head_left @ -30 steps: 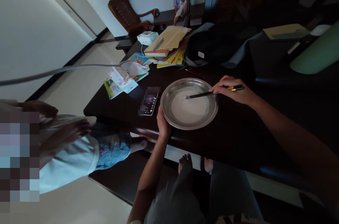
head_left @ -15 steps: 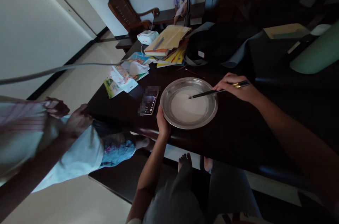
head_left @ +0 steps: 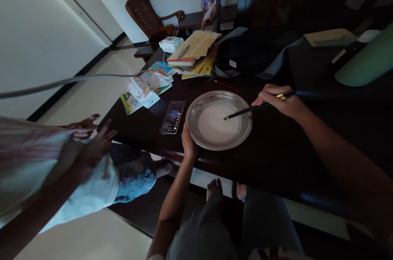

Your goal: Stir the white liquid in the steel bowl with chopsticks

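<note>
A round metal basin (head_left: 196, 138) stands near the front edge of the dark table, holding a pale, milky mixture (head_left: 215, 123). My left hand (head_left: 188, 144) grips the basin's near left rim, thumb up along its side. Over the right rim, my right hand (head_left: 278, 100) is closed around black chopsticks (head_left: 242, 111) with gold bands near the upper end. They slant down to the left, and their tips reach the surface of the pale mixture. A phone (head_left: 174, 121) with its screen lit lies left of the basin.
Behind the basin are stacked books and envelopes (head_left: 195, 49), a black bag (head_left: 251, 53) and a tissue pack (head_left: 171, 44). A green bottle (head_left: 362, 67) stands at right. Another person's hands (head_left: 95, 141) are at the left table edge. A person (head_left: 209, 0) sits at the back.
My right hand and the chopsticks have shifted slightly right, their tips moving toward the basin's right side. My left hand stays on the rim. The neighbouring person's hands have moved and opened.
</note>
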Motion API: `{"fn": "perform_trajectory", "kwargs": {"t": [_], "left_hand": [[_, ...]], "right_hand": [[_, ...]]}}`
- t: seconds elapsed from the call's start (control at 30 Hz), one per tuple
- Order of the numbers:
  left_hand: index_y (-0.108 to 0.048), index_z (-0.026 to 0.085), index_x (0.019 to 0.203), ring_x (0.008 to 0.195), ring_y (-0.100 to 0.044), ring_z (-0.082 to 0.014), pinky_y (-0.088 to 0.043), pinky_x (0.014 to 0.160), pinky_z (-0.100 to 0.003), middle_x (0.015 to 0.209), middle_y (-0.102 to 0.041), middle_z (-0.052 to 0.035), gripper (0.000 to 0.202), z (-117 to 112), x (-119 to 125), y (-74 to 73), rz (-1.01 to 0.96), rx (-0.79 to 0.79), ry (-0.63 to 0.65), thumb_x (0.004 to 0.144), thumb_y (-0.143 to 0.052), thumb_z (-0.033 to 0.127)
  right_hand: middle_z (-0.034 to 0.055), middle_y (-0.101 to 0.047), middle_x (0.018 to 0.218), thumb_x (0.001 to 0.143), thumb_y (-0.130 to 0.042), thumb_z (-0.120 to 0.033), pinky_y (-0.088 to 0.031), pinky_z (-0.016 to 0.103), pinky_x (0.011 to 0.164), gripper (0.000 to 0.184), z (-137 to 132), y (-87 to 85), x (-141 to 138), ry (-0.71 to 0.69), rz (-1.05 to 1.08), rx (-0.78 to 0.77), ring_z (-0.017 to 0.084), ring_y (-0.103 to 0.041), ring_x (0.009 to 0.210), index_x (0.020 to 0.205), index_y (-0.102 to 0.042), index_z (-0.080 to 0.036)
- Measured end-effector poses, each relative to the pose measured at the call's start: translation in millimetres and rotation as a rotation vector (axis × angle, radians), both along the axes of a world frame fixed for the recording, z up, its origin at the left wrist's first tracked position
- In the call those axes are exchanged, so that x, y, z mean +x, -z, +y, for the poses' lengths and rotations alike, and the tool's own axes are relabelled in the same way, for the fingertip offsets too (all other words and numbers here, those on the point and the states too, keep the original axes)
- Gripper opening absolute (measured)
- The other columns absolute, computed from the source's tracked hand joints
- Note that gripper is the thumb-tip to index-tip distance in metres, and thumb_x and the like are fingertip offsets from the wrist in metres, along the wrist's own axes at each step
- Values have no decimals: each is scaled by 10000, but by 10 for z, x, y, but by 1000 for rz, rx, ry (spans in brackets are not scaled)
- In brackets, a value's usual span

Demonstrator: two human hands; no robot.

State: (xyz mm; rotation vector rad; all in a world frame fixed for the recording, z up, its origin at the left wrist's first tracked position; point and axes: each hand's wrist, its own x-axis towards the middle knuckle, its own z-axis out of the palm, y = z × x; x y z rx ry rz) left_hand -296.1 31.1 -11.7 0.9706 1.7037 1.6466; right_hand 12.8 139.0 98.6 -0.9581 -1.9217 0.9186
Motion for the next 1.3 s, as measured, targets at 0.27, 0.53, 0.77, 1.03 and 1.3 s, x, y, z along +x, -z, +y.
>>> {"fn": "perform_trajectory", "kwargs": {"t": [0.27,0.53,0.77,1.03,1.3], "left_hand": [[-779,183,1104,1229,-669,-265,-469,1134,-398,1173,-778,-93,499,8,56,-87,-33,-21,-18,1008,-490,577],[-765,183,1093,1210,-672,-277,-475,1119,-392,1178,-776,-112,402,-26,74,-193,13,-60,3,1026,-507,484],[-764,186,1071,1255,-661,-272,-458,1152,-396,1205,-772,-108,443,-2,92,-174,-4,0,9,1026,-474,518],[-761,205,1072,1270,-648,-280,-427,1174,-390,1215,-770,-103,267,-47,56,-194,90,0,32,970,-604,395],[-760,195,1166,1245,-663,-254,-458,1135,-361,1240,-760,-93,519,-1,62,-85,-34,22,11,978,-521,616]], "right_hand": [[12,-830,909,898,-704,-479,-553,433,854,222,-14,131,-109,-189,-78,1,241,-716,884,778,-805,-323],[13,-773,750,953,-636,-468,-562,434,863,373,-4,50,6,-71,30,-37,234,-734,792,631,-738,-310],[21,-828,897,903,-702,-404,-549,455,861,177,-13,131,-118,-107,-90,58,255,-720,887,786,-808,-325],[15,-800,805,946,-645,-472,-574,430,834,334,-33,70,-43,-132,11,-55,237,-748,822,675,-759,-314],[15,-804,831,931,-668,-470,-563,445,872,286,7,91,-27,-17,-30,18,247,-730,863,712,-779,-323]]}}
